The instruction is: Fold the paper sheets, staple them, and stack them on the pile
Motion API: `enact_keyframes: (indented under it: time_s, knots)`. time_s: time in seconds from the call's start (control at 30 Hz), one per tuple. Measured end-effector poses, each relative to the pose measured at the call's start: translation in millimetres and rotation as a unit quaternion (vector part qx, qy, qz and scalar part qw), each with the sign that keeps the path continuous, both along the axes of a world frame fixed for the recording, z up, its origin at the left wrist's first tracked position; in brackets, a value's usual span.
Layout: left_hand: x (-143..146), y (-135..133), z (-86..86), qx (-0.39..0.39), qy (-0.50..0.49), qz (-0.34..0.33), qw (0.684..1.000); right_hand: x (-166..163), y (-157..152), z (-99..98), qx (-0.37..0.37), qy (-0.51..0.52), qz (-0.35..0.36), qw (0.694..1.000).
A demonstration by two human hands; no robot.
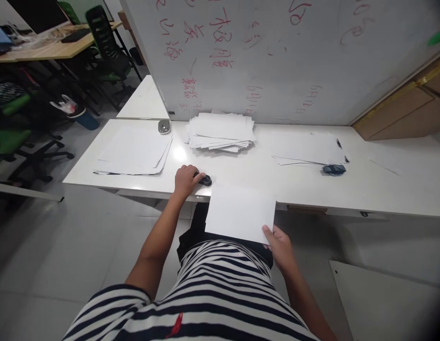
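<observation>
My left hand (186, 181) is closed around a small black stapler (206, 180) on the table, near its front edge. Right beside the stapler's front end is the upper left corner of some white paper (241, 213). My right hand (279, 244) pinches this paper at its lower right corner, thumb on top. Part of the paper lies over the table edge and the rest hangs above my lap. How many sheets it has, I cannot tell.
The white table (241, 168) bears a thick paper stack (221, 130), a spread pile (134, 151), a grey-topped device (164, 126), more sheets (305, 149) and a dark blue packet (333, 169). A whiteboard (276, 61) stands behind; a cardboard box (404, 106) is at right.
</observation>
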State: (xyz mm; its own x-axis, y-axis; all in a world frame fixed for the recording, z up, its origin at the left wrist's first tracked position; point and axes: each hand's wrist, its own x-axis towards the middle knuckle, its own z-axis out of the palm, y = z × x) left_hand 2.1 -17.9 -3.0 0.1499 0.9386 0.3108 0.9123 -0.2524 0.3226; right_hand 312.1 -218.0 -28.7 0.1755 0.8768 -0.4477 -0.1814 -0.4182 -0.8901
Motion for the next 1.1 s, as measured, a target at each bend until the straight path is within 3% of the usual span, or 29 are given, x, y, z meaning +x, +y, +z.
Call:
enact_keyframes:
  time_s: [0.17, 0.47, 1.1]
  knots:
    - [7, -3, 4.2, -0.028, -0.097, 0.077, 0.992, -16, 4, 5.3, 0.011, 0.040, -0.022, 0.999]
    - [5, -8, 5.2, -0.040, -0.073, 0.055, 0.995, -16, 16, 12.3, 0.014, 0.055, -0.030, 0.998]
    - [10, -11, 7.2, -0.040, -0.087, 0.055, 0.994, -15, 11, 10.4, 0.038, 0.003, 0.065, 0.997]
